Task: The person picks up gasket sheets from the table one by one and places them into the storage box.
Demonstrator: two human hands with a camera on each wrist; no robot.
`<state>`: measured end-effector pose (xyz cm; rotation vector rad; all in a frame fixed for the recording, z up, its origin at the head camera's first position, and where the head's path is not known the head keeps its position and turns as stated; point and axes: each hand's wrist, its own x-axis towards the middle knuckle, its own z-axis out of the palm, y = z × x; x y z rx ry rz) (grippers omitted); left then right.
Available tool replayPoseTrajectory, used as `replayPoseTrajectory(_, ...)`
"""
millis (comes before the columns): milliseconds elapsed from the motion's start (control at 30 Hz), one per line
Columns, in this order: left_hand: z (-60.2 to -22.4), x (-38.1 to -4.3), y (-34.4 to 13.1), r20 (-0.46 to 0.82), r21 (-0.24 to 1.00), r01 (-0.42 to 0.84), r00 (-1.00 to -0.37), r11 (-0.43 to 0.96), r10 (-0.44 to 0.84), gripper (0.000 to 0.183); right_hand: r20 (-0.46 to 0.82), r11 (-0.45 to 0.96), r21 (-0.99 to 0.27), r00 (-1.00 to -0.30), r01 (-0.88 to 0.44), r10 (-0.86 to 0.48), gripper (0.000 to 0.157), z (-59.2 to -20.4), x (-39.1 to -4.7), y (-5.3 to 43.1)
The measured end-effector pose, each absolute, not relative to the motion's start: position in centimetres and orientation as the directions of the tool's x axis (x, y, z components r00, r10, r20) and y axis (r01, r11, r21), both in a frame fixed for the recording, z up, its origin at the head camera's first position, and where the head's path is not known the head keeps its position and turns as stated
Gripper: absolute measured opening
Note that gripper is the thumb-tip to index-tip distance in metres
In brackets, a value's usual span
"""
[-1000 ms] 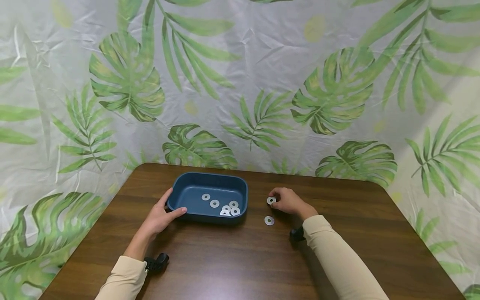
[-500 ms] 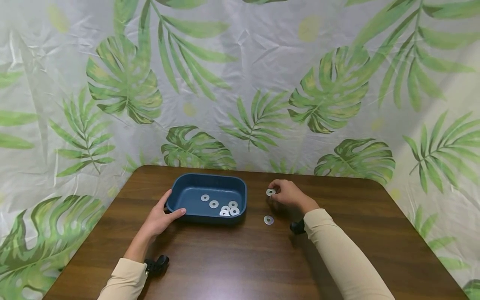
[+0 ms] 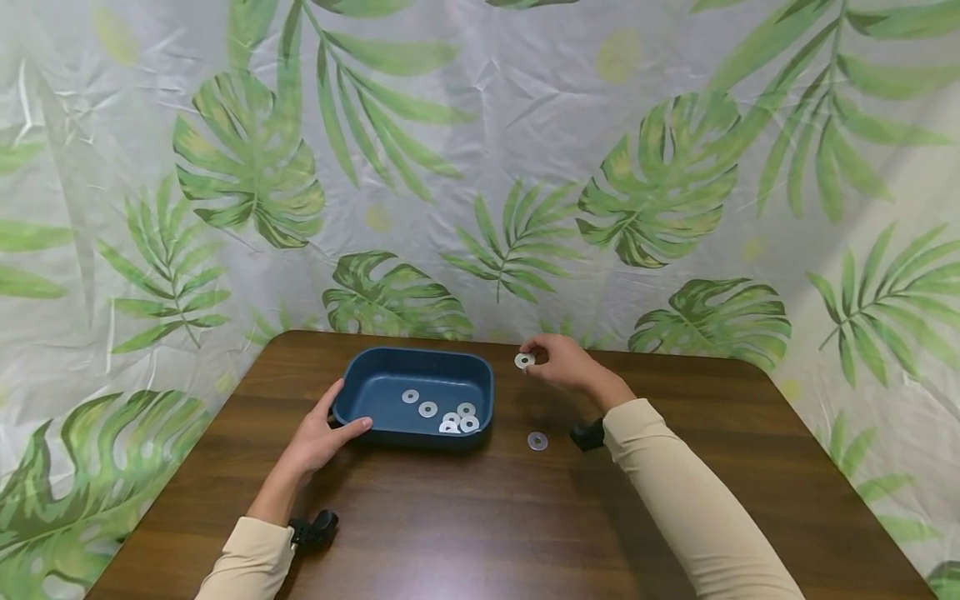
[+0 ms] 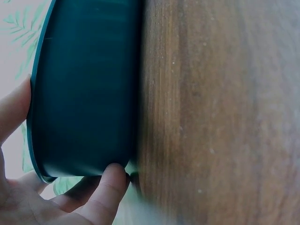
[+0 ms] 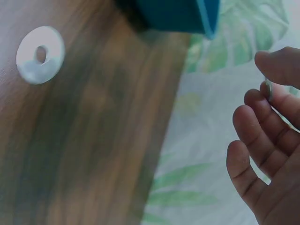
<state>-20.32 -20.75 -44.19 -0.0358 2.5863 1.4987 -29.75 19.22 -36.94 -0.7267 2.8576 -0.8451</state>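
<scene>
A blue rectangular tray (image 3: 420, 362) stands on the wooden table, several metal washers (image 3: 433, 411) lying flat inside it. My left hand (image 3: 315, 439) grips the tray's left end, thumb over the near rim. In the left wrist view its fingertips (image 4: 112, 176) press the tray's outer wall (image 4: 86, 89). Right of the tray, my right hand (image 3: 567, 364) pinches one washer (image 3: 518, 363) between thumb and finger, raised above the table. Edge-on, that washer (image 5: 269, 90) shows as a thin sliver in the right wrist view. Another washer (image 3: 544, 443) lies on the table below this hand.
The brown wooden table (image 3: 450, 525) reaches back to a leaf-patterned cloth (image 3: 540, 125) hanging behind it. Both forearms, in beige sleeves, come in from the front edge. A dark device sits at each wrist.
My right hand has lifted its washer off the table and carried it up and slightly left, towards the tray. The left hand and tray keep their place.
</scene>
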Motion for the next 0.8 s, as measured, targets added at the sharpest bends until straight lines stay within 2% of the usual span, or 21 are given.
replayPoseTrajectory(233, -44.2, -20.4, -20.8, -0.146, 0.861, -0.1, -0.988, 0.499, 0.053, 0.097, 0.081, 0.689, -0.569, -0.864, -0.45, -0.497, 0.027, -34.6, -29.6, 17.6)
replayPoseTrajectory(533, -44.0, -20.5, -20.9, -0.134, 0.864, -0.086, -0.989, 0.495, 0.062, 0.097, 0.101, 0.674, -0.537, -0.832, -0.507, -0.546, 0.031, -31.7, -29.0, 14.5)
replayPoseTrajectory(800, -44.2, -20.4, -20.9, -0.139, 0.862, -0.089, -0.988, 0.499, 0.064, 0.096, 0.102, 0.65, -0.529, -0.801, -0.546, -0.59, 0.032, -30.9, -28.7, 11.7)
